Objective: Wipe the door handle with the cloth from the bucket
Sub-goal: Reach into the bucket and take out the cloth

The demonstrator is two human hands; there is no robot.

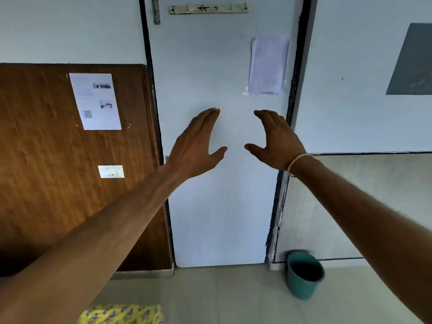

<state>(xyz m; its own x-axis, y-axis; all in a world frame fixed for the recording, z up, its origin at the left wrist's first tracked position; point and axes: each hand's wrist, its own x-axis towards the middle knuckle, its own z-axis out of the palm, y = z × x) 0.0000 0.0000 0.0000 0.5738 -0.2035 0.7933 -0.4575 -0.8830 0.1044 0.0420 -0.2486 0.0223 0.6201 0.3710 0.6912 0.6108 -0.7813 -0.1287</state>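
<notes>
Both hands, left hand (195, 146) and right hand (274, 141), hover spread and empty before the pale blue door (210, 218). Judged first step: reach down to the teal plastic bucket (304, 274) on the floor and take the cloth; its contents are not visible.

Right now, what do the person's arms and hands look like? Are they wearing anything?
Both arms are bare, with no sleeves and no gloves. The left hand has nothing on it: no ring, watch or band shows. The right hand has a thin, pale thread bracelet looped around its wrist. No other markings show on either arm.
</notes>
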